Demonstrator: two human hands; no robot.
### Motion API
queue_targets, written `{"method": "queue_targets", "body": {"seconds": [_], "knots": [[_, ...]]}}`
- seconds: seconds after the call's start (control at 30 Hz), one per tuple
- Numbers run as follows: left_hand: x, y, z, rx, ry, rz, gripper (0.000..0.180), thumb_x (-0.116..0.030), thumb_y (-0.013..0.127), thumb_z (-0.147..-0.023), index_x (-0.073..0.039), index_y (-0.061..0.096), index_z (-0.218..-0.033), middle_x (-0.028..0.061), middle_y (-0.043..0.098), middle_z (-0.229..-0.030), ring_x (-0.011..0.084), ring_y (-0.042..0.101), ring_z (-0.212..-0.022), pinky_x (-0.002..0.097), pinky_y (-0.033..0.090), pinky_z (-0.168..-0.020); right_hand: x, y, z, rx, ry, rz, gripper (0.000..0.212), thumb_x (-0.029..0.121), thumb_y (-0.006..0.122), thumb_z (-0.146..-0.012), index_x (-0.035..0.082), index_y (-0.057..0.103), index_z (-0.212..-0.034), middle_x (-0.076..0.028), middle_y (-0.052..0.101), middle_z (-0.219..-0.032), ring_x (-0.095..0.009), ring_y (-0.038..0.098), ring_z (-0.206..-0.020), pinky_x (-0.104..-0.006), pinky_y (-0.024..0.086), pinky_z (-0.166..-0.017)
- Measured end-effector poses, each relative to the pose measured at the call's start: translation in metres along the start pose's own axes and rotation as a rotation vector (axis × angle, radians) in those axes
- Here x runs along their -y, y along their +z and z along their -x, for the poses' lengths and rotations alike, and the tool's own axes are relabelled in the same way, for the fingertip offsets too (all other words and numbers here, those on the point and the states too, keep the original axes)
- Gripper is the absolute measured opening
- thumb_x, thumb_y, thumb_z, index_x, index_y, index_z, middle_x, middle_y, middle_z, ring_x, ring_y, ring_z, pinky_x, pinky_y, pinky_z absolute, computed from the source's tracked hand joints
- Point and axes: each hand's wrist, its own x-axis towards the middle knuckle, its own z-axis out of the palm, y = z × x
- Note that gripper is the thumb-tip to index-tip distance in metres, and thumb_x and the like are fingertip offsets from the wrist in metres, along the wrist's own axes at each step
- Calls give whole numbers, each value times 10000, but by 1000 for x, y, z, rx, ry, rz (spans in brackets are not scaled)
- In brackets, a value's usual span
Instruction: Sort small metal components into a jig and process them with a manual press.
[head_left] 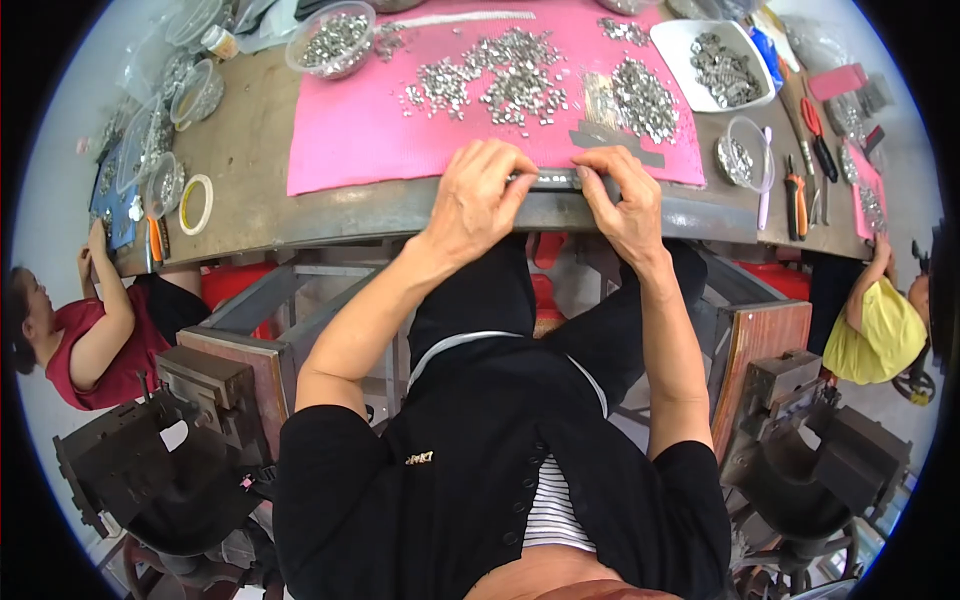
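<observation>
At the near edge of the table, my left hand (480,195) and my right hand (625,195) face each other. Thumb and fingers of each are pinched on one end of a short metal link band (556,179), which stretches between them. Its ends are hidden under my fingers. Just beyond lies a pink ribbed mat (370,140) with heaps of small shiny metal links (520,80) on it. Another link pile (645,98) sits beyond my right hand, near flat grey strips (620,145).
A clear tub of metal pieces (335,42) stands far left, a white tray (665,45) far right. Tape roll (197,204), orange-handled pliers (795,200) and red-handled pliers (815,135) lie beside the mat. People sit at left (90,335) and right (880,330).
</observation>
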Motion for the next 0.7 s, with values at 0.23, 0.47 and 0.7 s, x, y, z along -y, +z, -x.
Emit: {"method": "queue_targets", "body": {"seconds": [0.23, 0.47, 0.7], "knots": [[-11, 6, 2, -73, 109, -150, 179, -24, 739, -768, -48, 627, -906, 93, 631, -879, 305, 612, -813, 405, 487, -764, -7, 11, -45, 41, -95, 49, 107, 22, 693, -873, 40, 701, -978, -111, 679, -907, -296, 659, -825, -384, 494, -741], [-3, 5, 15, -93, 107, -147, 170, -118, 786, -791, -69, 720, -940, 71, 672, -1001, 278, 620, -912, 460, 470, -916, -9, 61, -118, 249, -148, 30, 123, 59, 645, -914, 17, 707, -1011, -147, 676, -940, -330, 673, -850, -401, 525, -744], [43, -33, 10, -294, -80, -182, 132, -140, 714, -887, -98, 725, -1011, 61, 720, -925, 265, 640, -880, 436, 438, -869, -8, 121, -137, 368, -272, 62, 200, 102, 598, -931, 74, 752, -1056, -183, 645, -928, -385, 645, -892, -490, 526, -809]]}}
